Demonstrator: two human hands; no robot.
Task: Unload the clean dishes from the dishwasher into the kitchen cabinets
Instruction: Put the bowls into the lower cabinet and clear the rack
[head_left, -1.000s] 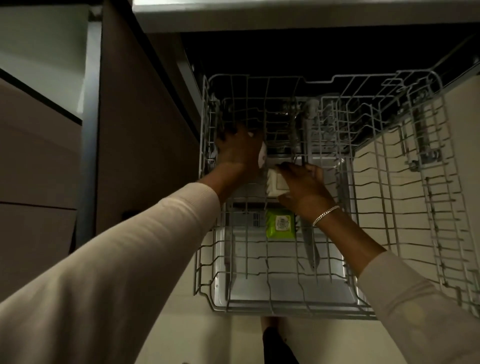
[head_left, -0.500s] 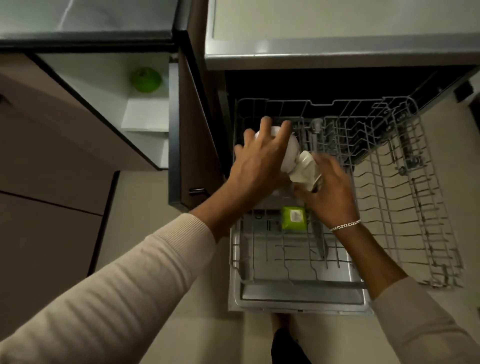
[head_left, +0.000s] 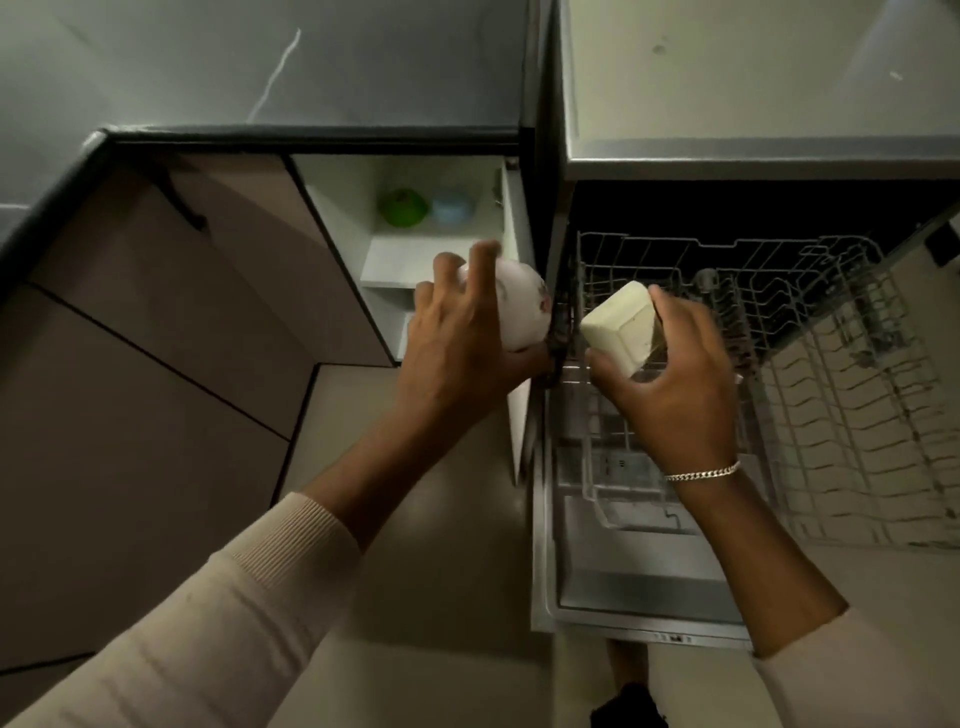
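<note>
Holding a round white bowl in the left hand, fingers spread and curled over its outer wall, at centre frame just in front of the open cabinet. Gripping a cream square dish in the right hand, thumb under one edge and fingers along the far side, right of centre over the left end of the wire rack.

Standing between the two dishes, edge-on: the cabinet door and the dark side of the dishwasher opening, close to both hands. Sitting side by side on the white shelf inside the cabinet, toward upper centre: a green bowl and a pale blue bowl. Spanning the top of the frame: a grey countertop. Lying below the right wrist and its bracelet: the lowered dishwasher door.

Showing its flat base toward the camera and upper left, tilted, opening turned away toward the rack: the square dish, near-equal sides, no clear long axis. Showing only its rounded outside: the bowl, rim direction hard to tell.
</note>
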